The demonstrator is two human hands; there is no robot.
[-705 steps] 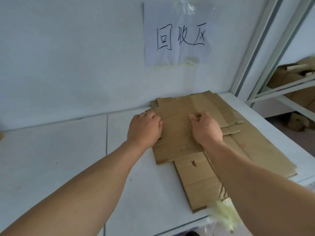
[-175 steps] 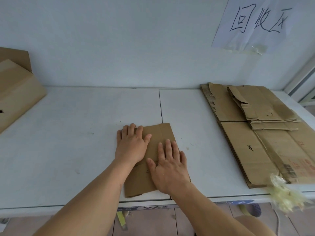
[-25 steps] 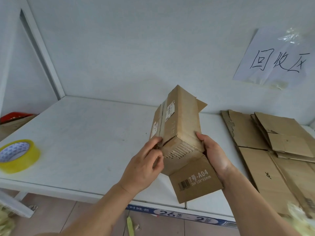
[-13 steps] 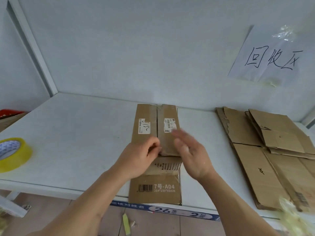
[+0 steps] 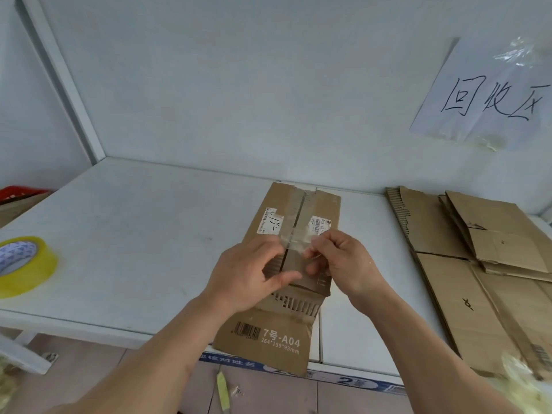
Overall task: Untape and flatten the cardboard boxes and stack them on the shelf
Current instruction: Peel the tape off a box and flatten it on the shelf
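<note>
**A:** Head view, entry one. Where was the box, and what were your hands doing?

**B:** The cardboard box [image 5: 294, 234] lay flat on the white shelf [image 5: 134, 240], near its front edge, with the printed bottom flap [image 5: 268, 339] overhanging that edge toward you. Clear tape [image 5: 294, 231] ran down the centre seam, between two white labels [image 5: 270, 224]. Your left hand [image 5: 248, 279] rested on the near part of the box, fingers curled, thumb and fingertips closing on the box edge beside the seam. Your right hand [image 5: 343, 264] sat just right of the seam, thumb and forefinger pinching the loose end of the tape, which showed as a glossy lifted patch between your hands.

**A:** Was the tape clear of the box?

**B:** Only at that near end; farther up it was stuck down along the seam.

**A:** Same view, surroundings?

**B:** A pile of flattened cardboard [image 5: 466, 264] lay on the shelf's right part, well apart from the box. A yellow tape roll [image 5: 24, 264] sat at the left edge. A handwritten paper sign [image 5: 490, 97] was taped to the wall above the pile.
</note>
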